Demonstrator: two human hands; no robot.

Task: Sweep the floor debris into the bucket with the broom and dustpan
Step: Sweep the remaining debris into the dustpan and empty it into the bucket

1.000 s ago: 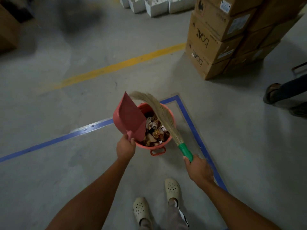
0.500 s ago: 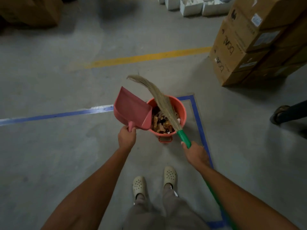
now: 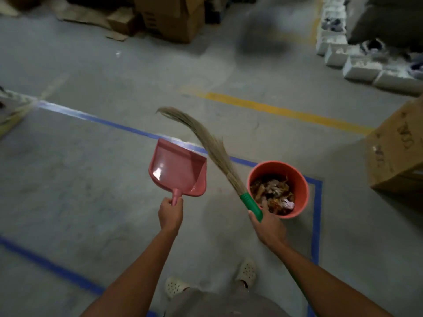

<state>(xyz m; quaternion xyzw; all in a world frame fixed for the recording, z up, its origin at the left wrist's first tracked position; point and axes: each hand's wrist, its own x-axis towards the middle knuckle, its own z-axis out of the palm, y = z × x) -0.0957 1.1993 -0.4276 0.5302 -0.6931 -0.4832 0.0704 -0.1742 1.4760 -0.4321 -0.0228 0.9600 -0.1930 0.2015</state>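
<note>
A person in pale perforated shoes [image 3: 247, 271] stands on a grey concrete floor [image 3: 91, 179], both bare forearms reaching toward 12 o'clock. The left hand [image 3: 170, 215] has its fingers wrapped tight round the short stem of a pink dustpan [image 3: 177, 170], whose open mouth faces away toward 12 o'clock. The right hand [image 3: 269, 227] is clamped on the green handle [image 3: 251, 203] of a grass broom [image 3: 212, 152]. The broom's bristles slant away toward 11 o'clock and curl at the tip, passing between the dustpan and the bucket; whether the tip touches the floor cannot be told.

The orange bucket [image 3: 278, 163] stands upright on the floor at 1 o'clock from the feet, just beyond the right hand and at the dustpan's 3 o'clock, apart from it. Inside it lies a heap of brown and pale debris [image 3: 272, 193]. Blue floor tape [image 3: 114, 125] runs behind the dustpan and turns a corner just past the bucket.

Farther out at 1 o'clock a yellow line [image 3: 286, 112] crosses the floor. A printed cardboard carton [image 3: 398, 145] sits at 3 o'clock, white trays [image 3: 357, 65] are lined up at 2 o'clock, and cardboard boxes [image 3: 169, 17] are piled at 12 o'clock.
</note>
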